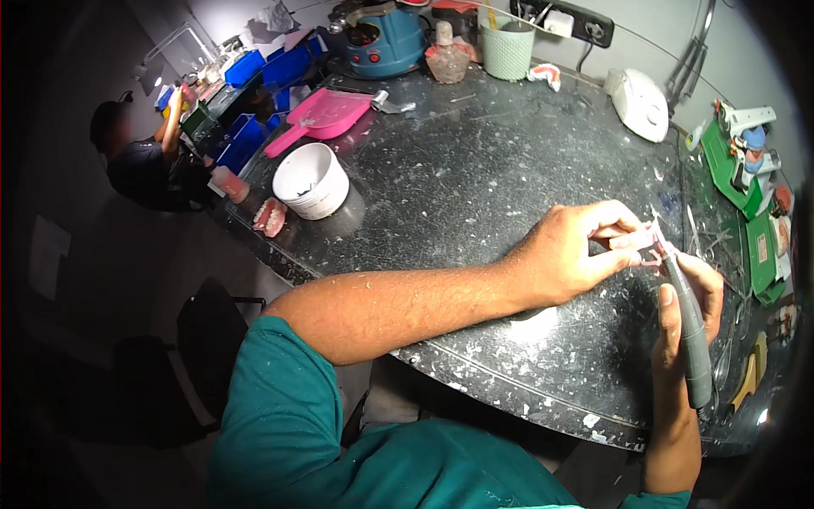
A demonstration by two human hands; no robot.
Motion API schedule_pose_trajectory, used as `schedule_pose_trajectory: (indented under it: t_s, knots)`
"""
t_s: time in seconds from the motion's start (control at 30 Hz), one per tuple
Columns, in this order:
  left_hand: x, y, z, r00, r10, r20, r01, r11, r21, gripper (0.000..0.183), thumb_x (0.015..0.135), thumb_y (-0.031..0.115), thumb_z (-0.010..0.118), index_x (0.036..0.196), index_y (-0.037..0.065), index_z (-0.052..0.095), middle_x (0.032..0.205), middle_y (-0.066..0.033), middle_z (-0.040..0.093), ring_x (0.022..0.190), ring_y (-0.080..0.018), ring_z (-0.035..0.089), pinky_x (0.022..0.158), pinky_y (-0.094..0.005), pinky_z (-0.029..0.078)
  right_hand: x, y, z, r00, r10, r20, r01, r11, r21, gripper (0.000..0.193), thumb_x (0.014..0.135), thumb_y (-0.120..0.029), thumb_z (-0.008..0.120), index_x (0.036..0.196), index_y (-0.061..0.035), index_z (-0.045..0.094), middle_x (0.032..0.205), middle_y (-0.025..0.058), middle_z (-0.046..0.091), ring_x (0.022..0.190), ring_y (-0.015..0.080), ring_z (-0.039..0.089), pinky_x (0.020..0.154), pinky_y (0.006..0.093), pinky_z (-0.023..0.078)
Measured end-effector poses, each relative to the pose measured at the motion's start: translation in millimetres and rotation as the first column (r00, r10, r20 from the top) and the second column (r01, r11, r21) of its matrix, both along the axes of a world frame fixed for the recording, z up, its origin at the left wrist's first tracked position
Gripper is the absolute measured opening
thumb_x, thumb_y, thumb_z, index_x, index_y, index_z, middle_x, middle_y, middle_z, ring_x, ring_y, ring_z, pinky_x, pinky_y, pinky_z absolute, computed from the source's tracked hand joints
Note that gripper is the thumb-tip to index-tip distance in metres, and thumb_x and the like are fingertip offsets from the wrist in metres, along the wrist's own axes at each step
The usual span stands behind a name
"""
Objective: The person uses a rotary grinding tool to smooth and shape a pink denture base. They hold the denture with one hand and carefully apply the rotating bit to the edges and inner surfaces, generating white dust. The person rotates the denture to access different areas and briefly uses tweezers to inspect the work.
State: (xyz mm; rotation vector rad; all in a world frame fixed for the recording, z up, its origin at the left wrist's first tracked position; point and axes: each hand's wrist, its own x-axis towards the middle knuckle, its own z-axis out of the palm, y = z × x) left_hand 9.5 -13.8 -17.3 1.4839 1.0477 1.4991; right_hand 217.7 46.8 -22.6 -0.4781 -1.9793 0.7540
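My left hand [585,250] reaches across the table and pinches a small pinkish dental piece [651,254] between thumb and fingers. Glare washes out its details, so its exact kind is hard to make out. My right hand [691,301] is closed around a long, thick, dark grey handheld tool [691,339]. The tool's narrow upper end meets the dental piece, and its rounded butt slants down along my right wrist. Both hands are close together above the right side of the dark, speckled tabletop [441,204].
To the left stand a white tub [311,182], a pink dustpan [322,114] and a denture model [270,217]. A blue machine [377,42] and pale green cup [507,51] line the back. Green trays [763,254] sit far right. Another person [140,165] works at a bench beyond.
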Motion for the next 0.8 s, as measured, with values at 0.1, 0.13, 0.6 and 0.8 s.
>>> schedule_pose_trajectory:
  t_s: [0.1,0.13,0.6,0.8]
  knots:
    - [-1.2,1.5,0.8,0.991,-0.065,0.119,0.073,0.995,-0.061,0.027,0.091,0.008,0.069,0.116,-0.001,0.064,0.103,-0.0066,0.072,0.083,-0.0075,0.065,0.066,-0.0220,0.052,-1.1,1.8,0.1,0.999,0.011,-0.048,-0.012,1.000,-0.022,0.034,0.091,-0.012,0.062,0.120,0.0023,0.052,0.119,0.0153,0.059,0.109,0.0215,0.058,0.099,0.0362,0.044]
    - [2.5,2.8,2.7,0.978,-0.099,0.181,0.113,0.991,-0.068,0.027,0.091,0.008,0.069,0.116,-0.001,0.065,0.103,-0.0066,0.071,0.082,-0.0074,0.065,0.065,-0.0220,0.051,2.9,3.8,-1.1,0.998,0.022,-0.060,-0.023,0.999,-0.023,0.034,0.090,-0.008,0.063,0.120,0.0025,0.053,0.119,0.0166,0.059,0.108,0.0224,0.059,0.098,0.0363,0.046]
    - [9.0,2.2,-5.3,0.998,0.053,0.016,-0.053,0.998,0.031,0.033,0.085,-0.007,0.068,0.117,-0.005,0.064,0.116,-0.0144,0.067,0.105,-0.0160,0.064,0.091,-0.0287,0.054,-1.6,26.5,-5.0,0.964,0.206,-0.167,-0.139,0.929,0.344,0.035,0.081,0.003,0.067,0.112,0.0052,0.051,0.106,0.0243,0.064,0.102,0.0332,0.066,0.094,0.0461,0.052]
    - [8.1,1.1,-2.6,0.997,0.075,0.004,-0.075,0.997,0.020,0.035,0.085,-0.004,0.068,0.119,-0.005,0.062,0.113,-0.0146,0.068,0.107,-0.0193,0.064,0.096,-0.0314,0.049,-6.3,19.0,-0.4,0.946,0.194,-0.260,-0.095,0.932,0.350,0.042,0.062,0.008,0.073,0.102,0.0032,0.061,0.094,0.0145,0.068,0.097,0.0346,0.070,0.092,0.0450,0.056]
